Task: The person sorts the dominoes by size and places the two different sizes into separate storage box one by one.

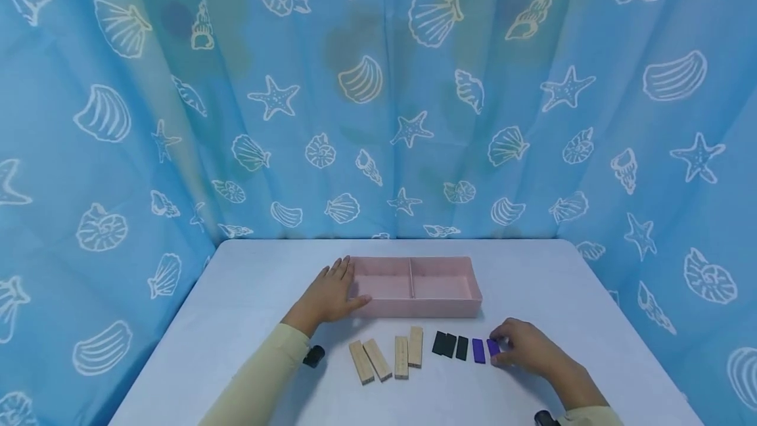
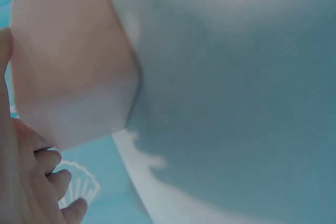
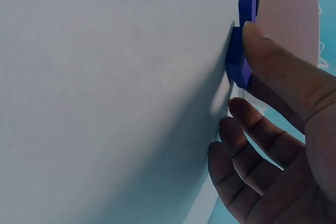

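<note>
My left hand [image 1: 334, 294] rests on the left end of a pink two-compartment box [image 1: 420, 308], fingers along its left side and thumb over the front. In the left wrist view, fingertips [image 2: 60, 182] show beyond the box's corner [image 2: 79, 77]. Thumb and index of my right hand [image 1: 526, 347] pinch the rightmost purple block [image 3: 237, 59]; the other fingers are loosely curled. Just left of it lies a second purple block [image 1: 478, 351]. Three black blocks [image 1: 462, 348] lie further left, two of them touching.
Several plain wooden blocks [image 1: 401, 357] lie in front of the box, left of the black ones. A divider [image 1: 411, 278] splits the box. All of it stands on a white table [image 1: 520, 268], with a blue shell-patterned curtain [image 1: 390, 169] behind and at both sides.
</note>
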### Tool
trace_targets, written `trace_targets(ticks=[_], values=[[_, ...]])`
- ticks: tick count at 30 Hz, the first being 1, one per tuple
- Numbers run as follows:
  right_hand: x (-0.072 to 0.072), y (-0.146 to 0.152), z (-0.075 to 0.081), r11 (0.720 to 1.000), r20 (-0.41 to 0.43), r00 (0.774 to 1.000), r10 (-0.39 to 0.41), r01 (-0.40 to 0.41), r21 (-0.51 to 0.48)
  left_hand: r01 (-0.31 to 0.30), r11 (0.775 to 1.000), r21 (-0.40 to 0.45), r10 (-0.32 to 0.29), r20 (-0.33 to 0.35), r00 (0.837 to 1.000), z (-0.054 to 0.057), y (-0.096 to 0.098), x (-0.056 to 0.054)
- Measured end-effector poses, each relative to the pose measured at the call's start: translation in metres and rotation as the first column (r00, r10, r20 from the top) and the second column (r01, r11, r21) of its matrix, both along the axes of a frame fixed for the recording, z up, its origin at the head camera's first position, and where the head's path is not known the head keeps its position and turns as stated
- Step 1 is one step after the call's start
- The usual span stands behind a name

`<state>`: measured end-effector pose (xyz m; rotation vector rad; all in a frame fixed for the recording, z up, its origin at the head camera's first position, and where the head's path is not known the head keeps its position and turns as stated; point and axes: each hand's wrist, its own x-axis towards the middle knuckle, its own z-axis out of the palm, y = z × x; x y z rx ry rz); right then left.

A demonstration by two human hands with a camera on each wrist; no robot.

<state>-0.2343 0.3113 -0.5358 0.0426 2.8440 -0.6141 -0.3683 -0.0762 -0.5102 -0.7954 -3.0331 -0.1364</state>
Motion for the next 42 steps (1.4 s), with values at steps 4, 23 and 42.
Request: trace_targets(ticks=[4,23,42], values=[[0.001,0.0,0.002,0.999,0.017,1.0,-0.025,0.026,-0.04,0.01,1.0,-0.009,-0.011,-0.02,1.0,0.005,0.0,-0.006],[-0.003,-0.001,0.005,0.973,-0.086,0.992,-0.091,0.07,-0.218,-0.019,0.993,0.12,0.01,0.073,0.997,-0.008,0.002,-0.012],[-0.042,-0.024,0.039,0.874,-0.173,0.973,-0.154,0.052,-0.484,0.017,0.996,0.088,-0.019,0.023,1.0,-0.007,0.003,-0.02]])
